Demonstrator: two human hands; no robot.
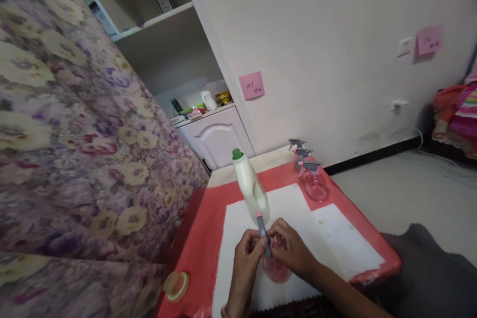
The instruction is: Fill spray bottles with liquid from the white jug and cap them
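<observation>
A spray bottle [276, 272] with a clear, pink-tinged round body and a grey spray head with a pink nozzle stands in front of me on white paper. My left hand [249, 253] is closed on the left side of its spray head. From the right, my right hand [292, 248] pinches at the neck just below the head, its fingertips partly hidden. Just behind my hands stands a pale green jug [250, 184] with a handle and a green opening at its top.
Several similar spray bottles [317, 188] line the table's back right edge. A clear cup with a yellowish rim [176, 285] lies at the front left on the red tablecloth [197, 228]. A floral curtain [93, 149] hangs on the left; a wall [316, 59] rises behind.
</observation>
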